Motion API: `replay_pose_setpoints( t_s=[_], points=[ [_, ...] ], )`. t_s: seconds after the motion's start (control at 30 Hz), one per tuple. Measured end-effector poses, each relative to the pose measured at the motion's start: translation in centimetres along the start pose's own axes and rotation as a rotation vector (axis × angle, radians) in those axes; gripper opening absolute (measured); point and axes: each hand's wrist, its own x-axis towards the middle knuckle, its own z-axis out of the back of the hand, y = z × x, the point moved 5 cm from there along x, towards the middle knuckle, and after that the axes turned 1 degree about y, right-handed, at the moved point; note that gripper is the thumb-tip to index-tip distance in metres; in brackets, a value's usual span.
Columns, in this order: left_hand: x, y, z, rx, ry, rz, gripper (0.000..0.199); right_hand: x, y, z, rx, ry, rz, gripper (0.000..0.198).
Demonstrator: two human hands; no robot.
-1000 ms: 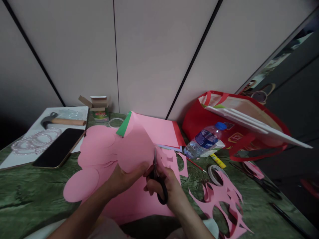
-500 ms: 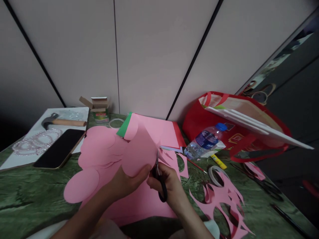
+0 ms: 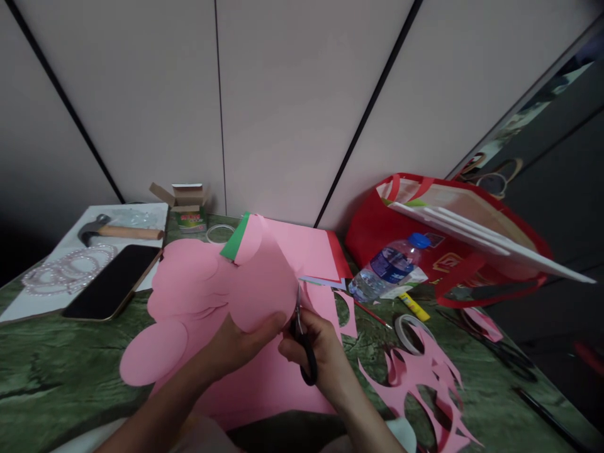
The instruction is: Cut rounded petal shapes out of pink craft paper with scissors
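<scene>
My left hand [image 3: 250, 343] pinches a piece of pink paper [image 3: 264, 289] with a rounded lower edge and a pointed top, thumb lying over its front. My right hand [image 3: 318, 343] grips black-handled scissors [image 3: 306, 355], their blades upright against the paper's right edge. Below both hands lies a large pink sheet [image 3: 264, 393]. Several rounded pink cutouts [image 3: 184, 277] are piled to the left, and one pink oval [image 3: 153, 352] sits in front of them. Pink, red and green sheets [image 3: 302, 242] are stacked behind the held piece.
At left are a hammer [image 3: 123, 231], a black phone [image 3: 113, 283], bead strings [image 3: 70, 270] and a small opened box [image 3: 190, 214]. On the right stand a red bag [image 3: 377, 214] and a water bottle [image 3: 387, 267], with tape [image 3: 406, 333], a yellow tube [image 3: 414, 307] and pink scraps [image 3: 415, 371] nearby.
Loose slivers of paper beside the blades on the right have dropped from sight or shifted. The held paper has turned very slightly; both hands stay in nearly the same place.
</scene>
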Motion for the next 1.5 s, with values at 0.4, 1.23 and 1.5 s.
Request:
replay_pose_setpoints(
  t_s=[0.4,1.23,1.5],
  points=[
    [0.0,0.5,0.1,-0.023,-0.003,0.027,0.015,0.1,-0.5,0.0,-0.002,-0.021,-0.043,0.023],
    [0.6,1.4,1.2,-0.031,-0.166,0.005,0.017,-0.1,0.3,-0.4,-0.001,-0.025,-0.065,0.014],
    [0.3,0.9,0.6,-0.055,-0.115,0.0,0.013,-0.2,-0.3,-0.8,0.036,0.011,-0.053,0.014]
  ],
)
